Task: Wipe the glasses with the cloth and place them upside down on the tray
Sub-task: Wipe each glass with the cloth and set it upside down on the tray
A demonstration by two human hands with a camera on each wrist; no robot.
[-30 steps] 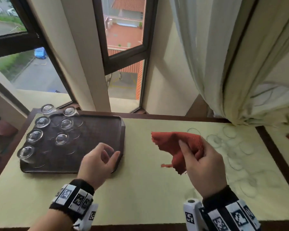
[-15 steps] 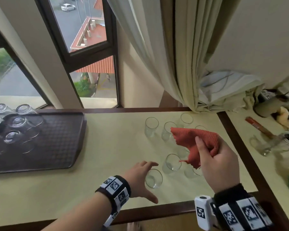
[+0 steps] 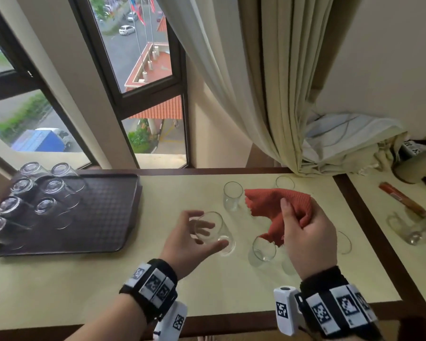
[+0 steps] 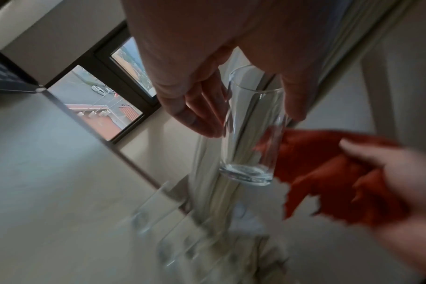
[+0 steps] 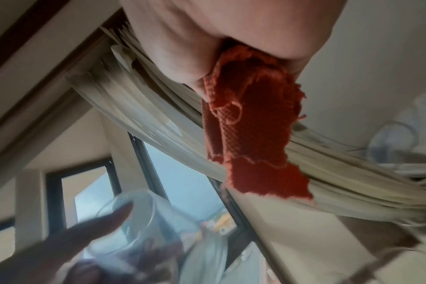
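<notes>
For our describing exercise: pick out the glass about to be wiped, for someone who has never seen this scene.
Start at the cream table under the window, right of the dark tray. Among the upright glasses there, one clear glass is held tilted above the table by the left hand, beside the orange cloth.

This looks like an upper-floor room in a hotel or flat. A cream-topped table [image 3: 89, 286] with a dark wood edge stands against dark-framed windows [image 3: 143, 77] that look down on roofs, a road and parked cars. Pale curtains [image 3: 263, 77] hang beside plain cream walls [image 3: 391, 52].
</notes>
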